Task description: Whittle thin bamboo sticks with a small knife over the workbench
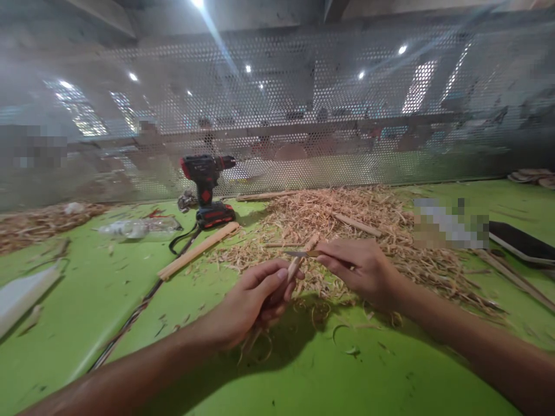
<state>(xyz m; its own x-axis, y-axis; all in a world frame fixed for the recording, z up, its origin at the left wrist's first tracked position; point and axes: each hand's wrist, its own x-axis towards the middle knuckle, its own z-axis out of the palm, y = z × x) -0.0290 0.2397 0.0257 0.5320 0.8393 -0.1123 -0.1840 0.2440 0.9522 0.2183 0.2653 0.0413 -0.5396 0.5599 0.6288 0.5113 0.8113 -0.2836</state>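
In the head view my left hand (255, 294) is closed round a narrow strip of pale wood (293, 268), which points up and away from me. A carving knife (299, 253) is in my right hand (358, 263), pinched near its handle. Its blade points left and lies across the wood strip, just above my left fingers. Whether the edge bites into the wood is too small to tell. Curled wood shavings (342, 208) are heaped just behind both hands, and a few loose curls lie beneath them.
A black and red cordless drill (206, 188) stands upright at the back left. Near it lie a flat wooden slat (197, 251) and a clear plastic bottle (139, 227). A perforated metal screen (277, 115) closes off the green table (390, 370). A black flat object (522, 242) lies right.
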